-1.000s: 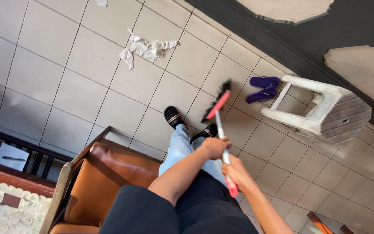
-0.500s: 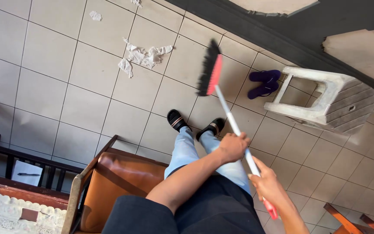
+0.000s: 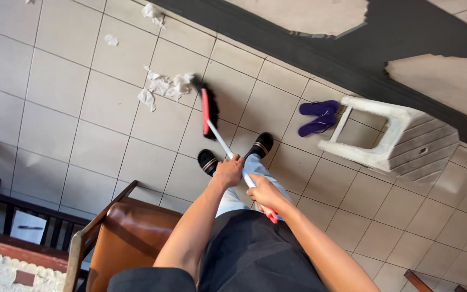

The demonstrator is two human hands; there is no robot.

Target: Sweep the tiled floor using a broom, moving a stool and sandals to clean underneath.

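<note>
Both hands hold a broom (image 3: 224, 141). The left hand (image 3: 228, 171) wraps tight around the white stick, higher up toward the brush. The right hand (image 3: 264, 193) grips near the red end, which it partly hides. Past the fingers, the brush head touches crumpled paper (image 3: 164, 87) on the tile floor (image 3: 60, 103). A chair (image 3: 128, 238) is cut off at the bottom edge.

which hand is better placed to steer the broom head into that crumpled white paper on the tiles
Probably left. The left hand grips the red-and-white broom lower on its handle, nearer the bristles touching the crumpled white paper; the right hand holds the top end.
</note>
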